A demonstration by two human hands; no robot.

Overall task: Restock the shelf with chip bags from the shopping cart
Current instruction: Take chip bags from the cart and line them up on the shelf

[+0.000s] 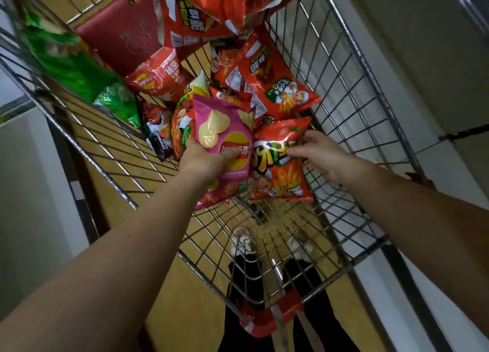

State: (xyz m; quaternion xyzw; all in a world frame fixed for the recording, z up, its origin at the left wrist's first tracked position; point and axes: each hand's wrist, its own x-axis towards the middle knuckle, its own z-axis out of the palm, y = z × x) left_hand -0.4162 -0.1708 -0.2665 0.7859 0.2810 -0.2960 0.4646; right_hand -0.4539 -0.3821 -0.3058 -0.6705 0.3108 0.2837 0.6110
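The shopping cart [352, 92] fills most of the view, a wire basket seen from above, and the chip bags lie piled at its far end, one upon another. The greatest risk, I think, comes from this pile: the bags are smooth and full of air, so if one is pulled out from among the others, its neighbours may slide, or a bag may catch its corner in the wire mesh and tear. The left hand [203, 161] grasps the pink chip bag [225, 140] from below, the thumb laid across its front, and the bag appears lifted a little above the rest. The right hand [320, 153] rests on the orange-red chip bag [277, 166] just beside it, the fingers bent over the bag's upper part; whether they really pinch it or only touch it I cannot tell. If both bags are carried at once with such light holds, one could slip and fall back into the cart or burst under too hard a squeeze. A green bag [76, 68] leans on the left wall of the cart and could fall over the rim. Through the wire one sees a yellow-brown floor [185, 312], and pale walls stand close on both sides. The shelf to be filled is not in view.
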